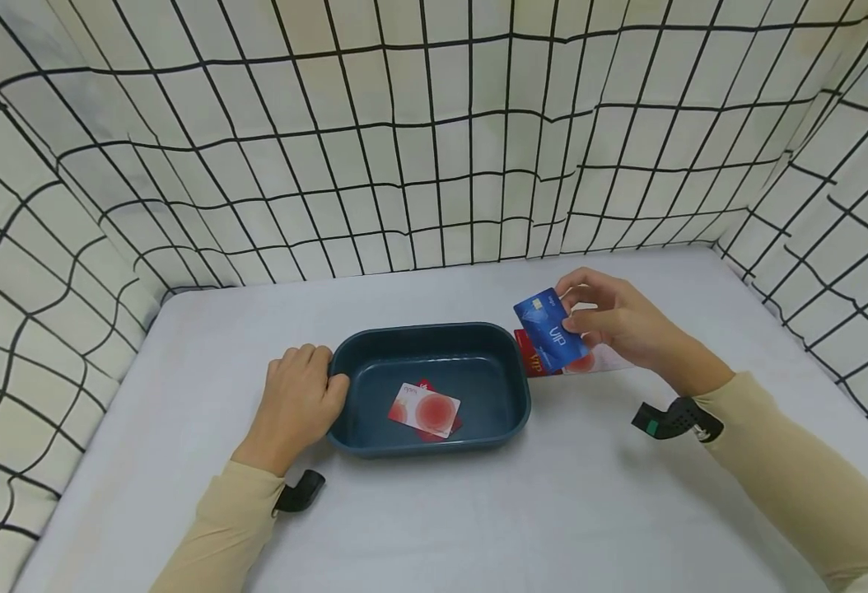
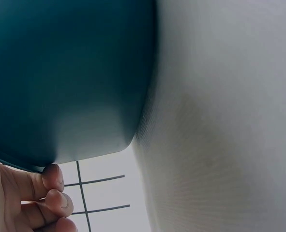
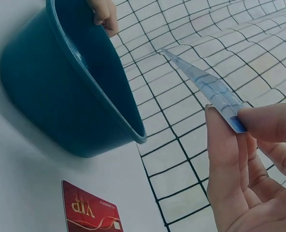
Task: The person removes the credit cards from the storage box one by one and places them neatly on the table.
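My left hand [image 1: 293, 403] grips the left rim of a dark teal plastic basin [image 1: 482, 412]; the left wrist view has its fingertips [image 2: 60, 200] at the rim. Inside lies a white card with pink circles [image 1: 436, 412], partly covering a red card [image 1: 431, 436]. Right of the basin, my right hand [image 1: 619, 317] pinches a blue VIP card [image 1: 548, 329] between thumb and fingers, held tilted above the table. Below that card a red VIP card [image 1: 529, 356] lies by the basin's right wall, with a pink and white card [image 1: 582, 362] beside it, partly hidden.
A white cloth [image 1: 434, 527] covers the table. Black netting [image 1: 434, 123] over pale walls closes off the back and both sides. A black strap device is worn on each wrist, the right one [image 1: 674, 418] hanging above the cloth.
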The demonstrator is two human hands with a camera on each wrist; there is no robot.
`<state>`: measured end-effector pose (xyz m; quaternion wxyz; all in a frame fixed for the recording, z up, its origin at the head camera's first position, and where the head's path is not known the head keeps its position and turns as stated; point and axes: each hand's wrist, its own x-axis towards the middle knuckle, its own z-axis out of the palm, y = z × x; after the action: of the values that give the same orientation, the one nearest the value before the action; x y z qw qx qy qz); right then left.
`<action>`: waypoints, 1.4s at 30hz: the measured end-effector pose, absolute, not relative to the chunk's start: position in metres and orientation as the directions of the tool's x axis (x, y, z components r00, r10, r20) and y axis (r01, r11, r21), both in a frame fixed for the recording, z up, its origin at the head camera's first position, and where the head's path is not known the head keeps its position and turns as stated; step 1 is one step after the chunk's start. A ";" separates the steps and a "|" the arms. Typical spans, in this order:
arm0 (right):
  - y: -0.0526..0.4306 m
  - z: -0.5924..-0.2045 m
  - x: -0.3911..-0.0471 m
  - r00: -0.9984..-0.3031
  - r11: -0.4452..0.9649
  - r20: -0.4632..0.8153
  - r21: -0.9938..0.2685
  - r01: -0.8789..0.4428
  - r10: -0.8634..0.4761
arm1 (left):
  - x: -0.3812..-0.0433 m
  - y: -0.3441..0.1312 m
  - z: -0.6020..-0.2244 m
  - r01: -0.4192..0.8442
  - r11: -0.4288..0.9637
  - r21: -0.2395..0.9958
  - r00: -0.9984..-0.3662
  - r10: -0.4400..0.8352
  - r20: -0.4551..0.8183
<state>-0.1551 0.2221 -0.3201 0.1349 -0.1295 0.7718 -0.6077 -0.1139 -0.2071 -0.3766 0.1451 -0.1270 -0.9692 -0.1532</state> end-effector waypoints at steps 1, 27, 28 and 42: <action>0.224 -0.321 -0.155 -0.931 0.220 -0.048 -0.975 -0.035 -0.361 | -0.114 -0.207 -0.376 0.291 0.921 0.259 -0.926 0.202 0.320; 0.269 -0.347 -0.146 -0.965 0.072 -0.032 -0.997 0.014 -0.259 | -0.113 -0.207 -0.377 0.282 0.920 0.270 -0.932 0.196 0.305; 0.270 -0.347 -0.146 -0.966 0.070 -0.036 -0.997 0.019 -0.256 | -0.113 -0.207 -0.377 0.283 0.920 0.271 -0.932 0.196 0.306; 0.300 -0.355 -0.152 -0.981 -0.031 -0.040 -0.998 0.047 -0.189 | -0.114 -0.206 -0.377 0.293 0.919 0.265 -0.926 0.204 0.317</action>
<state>-0.1521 0.3000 -0.3551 0.0822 -0.0514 0.6911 -0.7162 -0.1138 -0.2061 -0.3769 0.1428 -0.1282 -0.9690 -0.1555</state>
